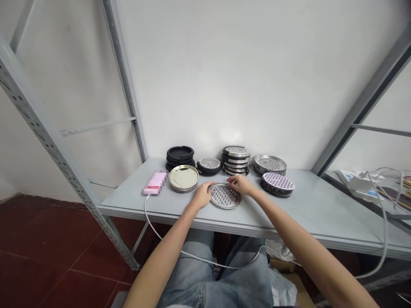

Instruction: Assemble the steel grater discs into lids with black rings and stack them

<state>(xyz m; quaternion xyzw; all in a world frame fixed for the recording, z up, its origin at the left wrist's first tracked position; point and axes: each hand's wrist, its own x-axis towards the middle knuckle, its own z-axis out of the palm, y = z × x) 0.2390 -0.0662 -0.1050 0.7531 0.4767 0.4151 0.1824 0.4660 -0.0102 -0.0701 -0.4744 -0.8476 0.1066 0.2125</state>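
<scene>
A round metal grater plate [225, 196] with rows of raised holes lies in front of me, close to the table's front edge. My left hand [203, 195] grips its left rim, thumb and fingers closed on the edge. At the far right rim, my right hand [241, 185] has its fingers bent and pinched on the plate's edge; the fingertips are partly hidden. Just left of my left hand sits a stack of gold-coloured round lids [183, 178]. To the right of my right hand is a stack of round plates topped by a lilac perforated one [278, 181].
Along the wall stand black rings [180, 153], a perforated disc in a black ring [209, 164], a tall stack of clamped metal rings [236, 161] and more grater plates [270, 163]. A blurred pink device [155, 183] trails a white cable [205, 260] across my lap. Metal shelf posts [123, 72] flank the table.
</scene>
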